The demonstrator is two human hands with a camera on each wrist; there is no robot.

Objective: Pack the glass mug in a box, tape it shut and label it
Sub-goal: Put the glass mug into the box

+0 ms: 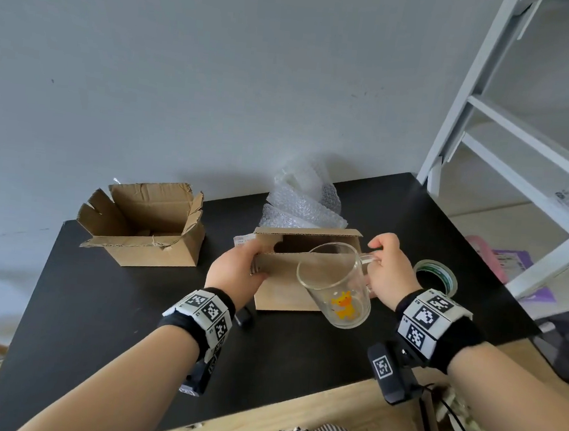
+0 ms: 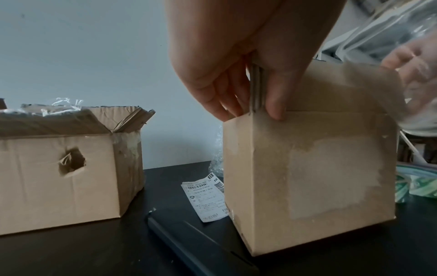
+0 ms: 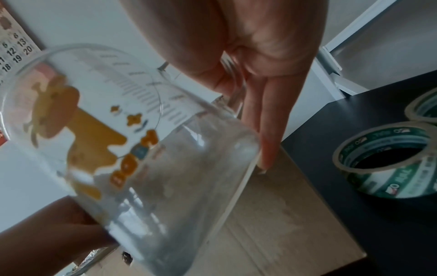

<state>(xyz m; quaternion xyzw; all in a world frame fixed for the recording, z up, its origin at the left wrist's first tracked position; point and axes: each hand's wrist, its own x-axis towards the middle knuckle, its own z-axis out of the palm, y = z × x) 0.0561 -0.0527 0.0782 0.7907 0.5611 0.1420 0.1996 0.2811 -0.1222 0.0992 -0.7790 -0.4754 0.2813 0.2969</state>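
Observation:
A clear glass mug [image 1: 334, 283] with an orange cartoon print hangs tilted over the small cardboard box [image 1: 279, 292], its mouth toward me. My right hand [image 1: 386, 270] grips the mug's handle; the right wrist view shows the mug [image 3: 123, 142] close up, with a finger [image 3: 264, 134] along its base. My left hand [image 1: 237, 268] pinches the box's left flap; the left wrist view shows that hand [image 2: 238, 80] with thumb and fingers on either side of the flap edge above the box [image 2: 312, 179]. The box's top is open.
On the black table [image 1: 130, 315], a larger torn open carton [image 1: 144, 227] stands at the left. Bubble wrap [image 1: 304, 203] is piled behind the small box. Tape rolls [image 1: 438, 275] lie at the right, a printed label [image 2: 208, 198] left of the box. A white ladder frame [image 1: 510, 138] stands far right.

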